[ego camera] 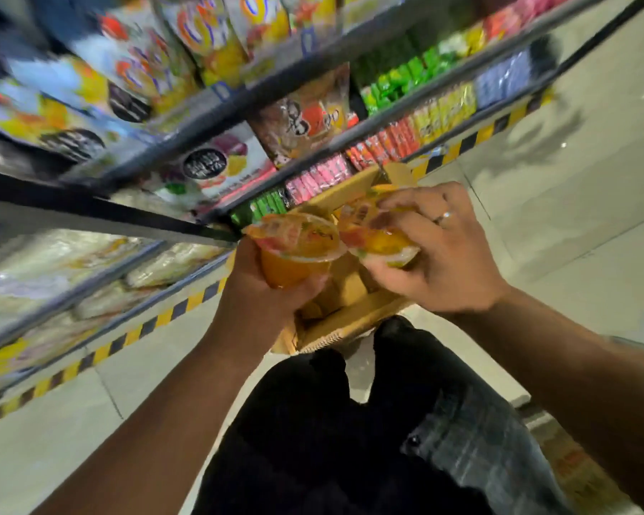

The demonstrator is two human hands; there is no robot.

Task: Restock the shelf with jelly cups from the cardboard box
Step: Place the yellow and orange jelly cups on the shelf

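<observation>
Dark trousers (331, 440), foreground; left hand (264, 291) curled round an upright orange jelly cup (294, 254); right hand (439, 254) gripping a second jelly cup (380, 239), tilted, just beside the first; both held over the open cardboard box (350, 317); shelf (127, 217) at left, stocked with blurred snack packs (216, 165).

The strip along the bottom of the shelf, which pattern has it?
The strip has black and yellow stripes, shown in the head view.

Print on snack bags (305, 117) and jelly cups (294, 236) blurs beyond reading.
</observation>
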